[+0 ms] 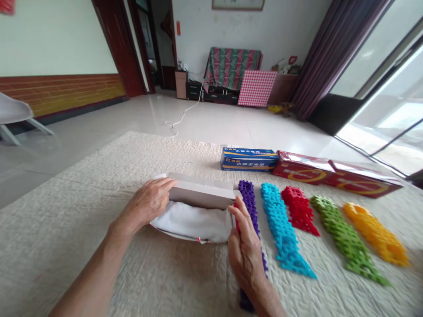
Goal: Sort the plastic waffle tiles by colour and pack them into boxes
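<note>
An open long cardboard box point(201, 193) lies in front of me, its pale inside and raised far flap showing. White cloth point(194, 220) fills it. My left hand point(153, 200) grips the box's left end, fingers together over the edge and thumb hidden. At the opposite end, my right hand point(244, 242) holds the side flap, its fingers bent around the edge. Just right of the box runs a strip of purple interlocking plastic pieces point(247, 193), partly covered by my right hand and forearm.
Further right lie strips of light blue point(279, 229), red point(299, 209), green point(346, 240) and yellow pieces point(376, 233). Behind them stand a closed blue box point(249, 159) and two red boxes point(302, 167) point(363, 178). Everything rests on a cream quilted cover point(109, 176).
</note>
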{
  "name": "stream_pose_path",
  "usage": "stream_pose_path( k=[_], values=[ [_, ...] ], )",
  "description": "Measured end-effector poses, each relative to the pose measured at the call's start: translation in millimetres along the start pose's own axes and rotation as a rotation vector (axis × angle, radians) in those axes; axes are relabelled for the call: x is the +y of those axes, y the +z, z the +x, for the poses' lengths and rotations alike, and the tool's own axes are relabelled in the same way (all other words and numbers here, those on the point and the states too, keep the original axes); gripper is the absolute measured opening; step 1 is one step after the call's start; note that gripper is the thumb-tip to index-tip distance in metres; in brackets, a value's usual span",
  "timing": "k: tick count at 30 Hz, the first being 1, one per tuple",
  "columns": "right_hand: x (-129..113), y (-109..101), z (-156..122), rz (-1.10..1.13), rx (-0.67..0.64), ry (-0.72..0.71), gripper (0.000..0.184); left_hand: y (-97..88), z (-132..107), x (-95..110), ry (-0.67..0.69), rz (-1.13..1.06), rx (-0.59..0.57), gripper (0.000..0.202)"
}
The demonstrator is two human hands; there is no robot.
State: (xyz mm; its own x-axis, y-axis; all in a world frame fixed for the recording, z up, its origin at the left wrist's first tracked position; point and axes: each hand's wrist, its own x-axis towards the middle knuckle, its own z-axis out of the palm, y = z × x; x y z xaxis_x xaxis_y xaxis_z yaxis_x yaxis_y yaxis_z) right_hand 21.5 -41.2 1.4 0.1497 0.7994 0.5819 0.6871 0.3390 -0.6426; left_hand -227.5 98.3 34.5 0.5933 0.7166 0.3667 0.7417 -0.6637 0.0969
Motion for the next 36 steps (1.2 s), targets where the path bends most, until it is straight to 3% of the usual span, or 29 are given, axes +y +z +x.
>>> stream_pose_path(
  k=[30, 36],
  values=[
    [2.4, -0.5, -2.2, -0.061, -0.013, 0.009, 0.047, -3.7, -3.3, 5.0, -0.029, -0.044, 0.021, 0.042],
    [4.7, -1.2, -2.9, -0.038, -0.025, 0.013, 0.049, -6.0, 2.4, 4.7, -0.047, -0.057, -0.023, 0.043]
  ],
)
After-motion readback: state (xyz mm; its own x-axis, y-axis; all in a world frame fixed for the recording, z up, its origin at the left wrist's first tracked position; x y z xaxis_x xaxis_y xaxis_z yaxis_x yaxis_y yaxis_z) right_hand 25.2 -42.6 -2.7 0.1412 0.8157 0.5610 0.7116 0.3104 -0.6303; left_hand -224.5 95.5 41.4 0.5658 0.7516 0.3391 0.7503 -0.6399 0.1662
